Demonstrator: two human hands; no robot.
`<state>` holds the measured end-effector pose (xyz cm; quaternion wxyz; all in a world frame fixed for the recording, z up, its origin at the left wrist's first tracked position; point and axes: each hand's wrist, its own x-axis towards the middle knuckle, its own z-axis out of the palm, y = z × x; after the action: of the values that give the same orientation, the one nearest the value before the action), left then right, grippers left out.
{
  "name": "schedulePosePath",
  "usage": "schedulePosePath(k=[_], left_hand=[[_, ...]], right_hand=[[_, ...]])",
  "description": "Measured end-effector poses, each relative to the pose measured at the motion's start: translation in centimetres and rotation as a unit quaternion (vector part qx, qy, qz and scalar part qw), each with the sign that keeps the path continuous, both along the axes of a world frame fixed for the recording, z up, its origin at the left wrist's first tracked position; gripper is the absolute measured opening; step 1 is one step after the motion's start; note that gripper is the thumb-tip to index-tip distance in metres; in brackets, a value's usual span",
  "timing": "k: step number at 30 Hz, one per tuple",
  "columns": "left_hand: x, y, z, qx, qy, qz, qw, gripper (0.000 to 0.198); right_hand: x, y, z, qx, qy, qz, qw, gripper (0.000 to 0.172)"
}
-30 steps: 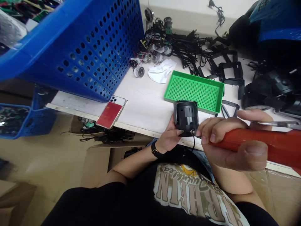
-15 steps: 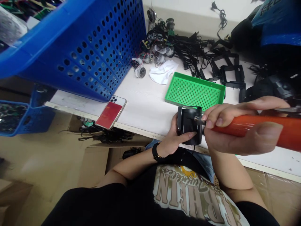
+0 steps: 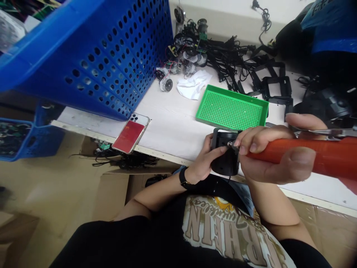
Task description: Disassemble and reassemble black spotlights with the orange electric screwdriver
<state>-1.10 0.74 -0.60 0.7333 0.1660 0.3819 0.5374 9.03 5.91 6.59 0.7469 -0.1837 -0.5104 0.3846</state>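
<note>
My left hand (image 3: 202, 160) is wrapped round a black plastic housing (image 3: 225, 163) with a cable at its lower end. Its thumb lies across the front, close to the driver tip. In my right hand (image 3: 267, 152) is an orange power screwdriver (image 3: 323, 152), gripped along its body and lying almost level. The metal bit (image 3: 231, 143) points left and meets the upper part of the housing. My right fingers hide the housing's right side and the front end of the tool.
Behind the housing lies a green perforated tray (image 3: 231, 108). A phone (image 3: 131, 134) rests at the table's front edge beside a large blue basket (image 3: 111, 63). Further back are a white cloth (image 3: 193, 85), small motors (image 3: 167, 83), black cables (image 3: 231, 56) and black brackets (image 3: 276, 87).
The screwdriver and my right hand have shifted slightly left. My left thumb has moved up the housing towards the bit, and the housing has turned a little.
</note>
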Motion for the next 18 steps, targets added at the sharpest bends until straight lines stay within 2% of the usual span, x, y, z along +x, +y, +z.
schedulePosePath(k=[5, 11, 14, 18], left_hand=[[0.0, 0.4, -0.3, 0.008, -0.005, 0.028, 1.000, 0.048], [0.3, 0.2, -0.8, 0.003, -0.021, 0.035, 0.999, 0.043], [0.2, 0.3, -1.0, -0.009, -0.036, 0.025, 0.999, 0.039], [-0.3, 0.4, -0.8, -0.020, -0.056, -0.001, 0.998, 0.049]], right_hand=[[0.9, -0.4, 1.3, -0.007, -0.019, -0.015, 1.000, 0.018], [0.8, -0.5, 1.6, -0.015, -0.033, -0.040, 0.999, 0.020], [1.7, -0.9, 1.9, -0.034, -0.053, -0.040, 0.997, 0.021], [3.6, -1.7, 2.4, -0.065, -0.095, -0.070, 0.991, 0.026]])
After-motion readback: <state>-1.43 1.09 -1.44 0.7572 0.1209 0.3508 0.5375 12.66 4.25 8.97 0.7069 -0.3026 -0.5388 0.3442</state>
